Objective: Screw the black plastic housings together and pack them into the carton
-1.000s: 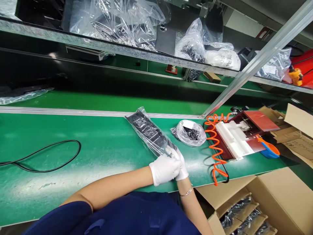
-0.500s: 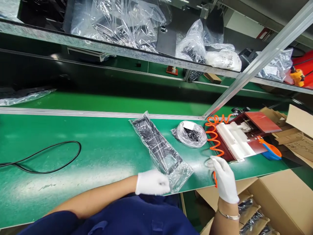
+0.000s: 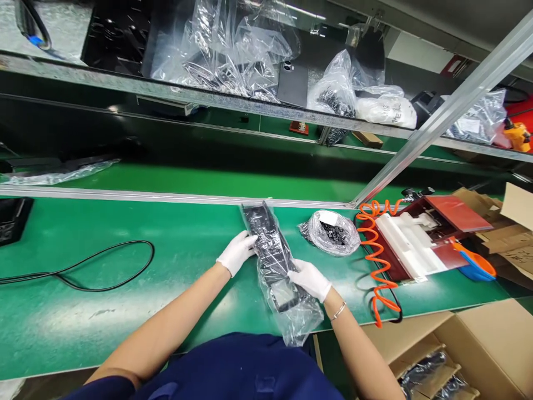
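A long black plastic part (image 3: 273, 251) lies inside a clear plastic bag (image 3: 302, 324) at the middle of the bench, its loose bag end toward my body. My left hand (image 3: 237, 254), in a white glove, grips the left edge of the bagged part near its upper half. On the opposite side, my gloved right hand (image 3: 311, 279) has its fingers closed on the right edge, lower down. The fingertips of both hands are partly hidden against the plastic.
Right of the bagged part lies a clear bag of small black pieces (image 3: 334, 233). Beyond it are a coiled orange air hose (image 3: 377, 261) and a red-and-white fixture (image 3: 402, 244). A black cable (image 3: 104, 244) loops at left. An open cardboard box (image 3: 491, 344) stands lower right.
Both hands have come to the bagged part, the right one moving left from beside the orange hose. The bagged part has turned more upright and shifted slightly. The view has tilted a little.
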A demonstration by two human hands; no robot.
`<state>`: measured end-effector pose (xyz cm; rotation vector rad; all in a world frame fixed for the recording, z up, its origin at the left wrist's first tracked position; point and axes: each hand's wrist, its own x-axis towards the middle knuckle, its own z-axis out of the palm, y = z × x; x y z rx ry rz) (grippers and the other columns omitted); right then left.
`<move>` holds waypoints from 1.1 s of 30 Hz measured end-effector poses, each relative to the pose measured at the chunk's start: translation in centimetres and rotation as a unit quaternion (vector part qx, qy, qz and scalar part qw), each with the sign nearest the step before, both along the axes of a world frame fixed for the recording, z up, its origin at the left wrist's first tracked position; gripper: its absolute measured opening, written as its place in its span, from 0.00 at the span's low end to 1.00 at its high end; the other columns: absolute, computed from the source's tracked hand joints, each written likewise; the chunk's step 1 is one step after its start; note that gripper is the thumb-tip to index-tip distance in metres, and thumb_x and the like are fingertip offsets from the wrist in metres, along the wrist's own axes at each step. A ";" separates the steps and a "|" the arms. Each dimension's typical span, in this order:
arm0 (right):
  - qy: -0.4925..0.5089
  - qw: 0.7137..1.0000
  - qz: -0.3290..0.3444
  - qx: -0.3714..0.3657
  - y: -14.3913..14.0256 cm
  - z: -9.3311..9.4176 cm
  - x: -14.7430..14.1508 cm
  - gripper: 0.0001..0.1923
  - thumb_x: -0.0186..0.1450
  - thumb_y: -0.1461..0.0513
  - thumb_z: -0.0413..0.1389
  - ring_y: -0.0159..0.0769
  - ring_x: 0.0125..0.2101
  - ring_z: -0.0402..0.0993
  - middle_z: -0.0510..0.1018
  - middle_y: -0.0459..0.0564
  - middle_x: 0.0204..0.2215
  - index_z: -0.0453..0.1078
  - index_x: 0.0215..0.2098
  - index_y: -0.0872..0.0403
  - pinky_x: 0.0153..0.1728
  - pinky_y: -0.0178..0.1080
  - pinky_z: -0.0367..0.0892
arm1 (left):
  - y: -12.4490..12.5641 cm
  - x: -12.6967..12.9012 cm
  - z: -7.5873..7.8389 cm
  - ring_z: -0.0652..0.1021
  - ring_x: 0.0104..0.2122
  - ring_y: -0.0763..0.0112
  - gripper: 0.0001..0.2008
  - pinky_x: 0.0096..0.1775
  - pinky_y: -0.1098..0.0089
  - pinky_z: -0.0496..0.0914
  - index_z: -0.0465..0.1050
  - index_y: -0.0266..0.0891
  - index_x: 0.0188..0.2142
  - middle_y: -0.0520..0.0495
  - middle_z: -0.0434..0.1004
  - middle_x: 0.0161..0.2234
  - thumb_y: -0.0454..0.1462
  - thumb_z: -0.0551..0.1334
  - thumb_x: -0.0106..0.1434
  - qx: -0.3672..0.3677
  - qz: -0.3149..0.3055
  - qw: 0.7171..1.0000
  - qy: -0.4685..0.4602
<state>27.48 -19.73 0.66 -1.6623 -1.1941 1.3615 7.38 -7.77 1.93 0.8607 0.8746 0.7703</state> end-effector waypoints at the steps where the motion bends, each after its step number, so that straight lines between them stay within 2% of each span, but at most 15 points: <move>1: 0.005 1.000 -0.002 0.008 -0.8 0.1 -0.4 0.18 0.57 0.60 0.57 0.36 0.37 0.75 0.80 0.48 0.38 0.75 0.45 0.56 0.43 0.39 0.71 | -0.3 0.2 0.4 0.79 0.44 0.61 0.24 0.47 0.59 0.74 0.71 0.35 0.46 0.36 0.77 0.48 0.45 0.69 0.53 -0.008 -0.026 1.000 -0.010; 3: 0.026 0.999 -0.016 0.024 -2.3 0.6 -1.0 0.19 0.59 0.58 0.56 0.40 0.46 0.73 0.78 0.48 0.45 0.74 0.47 0.54 0.54 0.45 0.66 | -0.7 0.5 1.5 0.78 0.44 0.61 0.24 0.47 0.60 0.73 0.72 0.34 0.48 0.36 0.77 0.48 0.44 0.69 0.55 -0.014 -0.066 0.997 -0.025; 6: 0.065 0.995 -0.065 0.028 -4.2 1.5 -1.4 0.22 0.61 0.56 0.55 0.42 0.54 0.69 0.75 0.49 0.50 0.71 0.53 0.52 0.61 0.49 0.61 | -1.1 1.1 3.3 0.78 0.47 0.59 0.24 0.48 0.60 0.73 0.70 0.37 0.52 0.38 0.77 0.50 0.45 0.65 0.59 -0.004 -0.095 0.995 -0.036; 10: 0.046 0.987 -0.147 0.043 -5.3 2.5 -1.5 0.28 0.62 0.58 0.55 0.37 0.61 0.63 0.68 0.46 0.58 0.64 0.61 0.48 0.67 0.47 0.52 | -1.3 2.1 4.7 0.73 0.55 0.54 0.27 0.53 0.56 0.70 0.68 0.38 0.57 0.40 0.73 0.56 0.48 0.63 0.61 0.096 -0.129 0.986 -0.043; 12: 0.042 0.981 -0.176 0.073 -5.4 3.0 -1.7 0.31 0.63 0.58 0.55 0.35 0.63 0.58 0.62 0.45 0.62 0.60 0.64 0.48 0.69 0.43 0.49 | -1.4 2.4 4.7 0.70 0.58 0.53 0.30 0.58 0.57 0.66 0.68 0.36 0.56 0.39 0.71 0.58 0.46 0.67 0.57 0.144 -0.095 0.983 -0.059; 15: 0.060 0.973 -0.204 0.094 -5.3 3.8 -2.7 0.35 0.62 0.57 0.57 0.36 0.63 0.59 0.60 0.49 0.63 0.56 0.66 0.51 0.67 0.43 0.55 | -1.6 2.6 4.0 0.71 0.56 0.56 0.28 0.58 0.60 0.66 0.69 0.35 0.52 0.41 0.74 0.55 0.43 0.70 0.53 0.131 -0.004 0.987 -0.097; 17: -0.003 0.970 -0.208 0.126 -5.2 4.0 -3.8 0.33 0.62 0.57 0.56 0.38 0.60 0.63 0.64 0.52 0.61 0.57 0.65 0.54 0.64 0.45 0.60 | -1.7 2.4 3.7 0.74 0.53 0.60 0.25 0.54 0.65 0.69 0.71 0.38 0.50 0.44 0.75 0.53 0.42 0.70 0.54 0.106 0.040 0.986 -0.126; 18: -0.077 0.961 -0.207 0.164 -5.2 3.9 -4.3 0.31 0.63 0.58 0.55 0.39 0.57 0.67 0.67 0.54 0.59 0.58 0.63 0.55 0.61 0.45 0.64 | -1.8 2.3 3.7 0.75 0.50 0.62 0.24 0.52 0.66 0.70 0.71 0.39 0.49 0.45 0.76 0.51 0.42 0.70 0.54 0.093 0.050 0.985 -0.138; 19: -0.173 0.938 -0.206 0.217 -5.2 3.8 -4.9 0.29 0.63 0.59 0.55 0.39 0.53 0.71 0.71 0.56 0.54 0.59 0.62 0.55 0.56 0.45 0.69 | -1.8 2.2 3.8 0.77 0.47 0.64 0.22 0.49 0.66 0.72 0.72 0.39 0.48 0.46 0.78 0.49 0.41 0.69 0.55 0.076 0.051 0.984 -0.150; 21: -0.368 0.845 -0.195 0.335 -5.2 3.4 -5.9 0.26 0.63 0.62 0.54 0.37 0.40 0.74 0.75 0.55 0.42 0.61 0.60 0.56 0.42 0.40 0.73 | -1.9 2.0 4.2 0.79 0.39 0.67 0.18 0.44 0.66 0.73 0.73 0.39 0.44 0.48 0.79 0.41 0.42 0.69 0.55 0.021 0.033 0.980 -0.193; 23: -0.494 0.740 -0.166 0.426 -5.2 3.1 -6.5 0.23 0.62 0.65 0.54 0.34 0.30 0.69 0.72 0.51 0.31 0.62 0.56 0.55 0.30 0.36 0.68 | -2.0 1.9 4.5 0.79 0.36 0.68 0.15 0.43 0.64 0.73 0.73 0.40 0.39 0.50 0.78 0.35 0.44 0.69 0.55 -0.033 0.003 0.963 -0.269; 25: -0.551 0.676 -0.136 0.471 -5.3 3.0 -6.7 0.18 0.62 0.67 0.54 0.33 0.25 0.62 0.67 0.48 0.25 0.63 0.51 0.55 0.26 0.35 0.61 | -2.2 1.8 4.7 0.79 0.36 0.67 0.16 0.44 0.63 0.73 0.74 0.40 0.36 0.50 0.77 0.32 0.47 0.69 0.53 -0.026 -0.011 0.940 -0.339; 29: -0.569 0.639 -0.105 0.507 -5.4 2.9 -6.7 0.14 0.61 0.69 0.55 0.32 0.23 0.55 0.60 0.45 0.21 0.62 0.46 0.54 0.26 0.36 0.54 | -2.6 1.4 5.2 0.79 0.37 0.60 0.20 0.44 0.60 0.72 0.76 0.35 0.33 0.43 0.79 0.32 0.51 0.66 0.54 0.095 -0.069 0.938 -0.325; 31: -0.558 0.630 -0.096 0.532 -5.5 2.8 -6.7 0.15 0.61 0.69 0.56 0.32 0.23 0.55 0.59 0.44 0.21 0.62 0.46 0.53 0.27 0.35 0.53 | -3.0 1.3 5.5 0.78 0.38 0.58 0.22 0.45 0.58 0.72 0.75 0.35 0.32 0.40 0.79 0.33 0.53 0.64 0.56 0.114 -0.094 0.942 -0.302; 33: -0.549 0.625 -0.094 0.548 -5.5 2.5 -6.8 0.18 0.60 0.69 0.57 0.31 0.24 0.56 0.59 0.44 0.22 0.62 0.47 0.53 0.28 0.35 0.54 | -3.3 1.3 5.6 0.78 0.38 0.57 0.24 0.46 0.57 0.72 0.75 0.36 0.32 0.41 0.78 0.32 0.57 0.62 0.55 0.116 -0.077 0.948 -0.285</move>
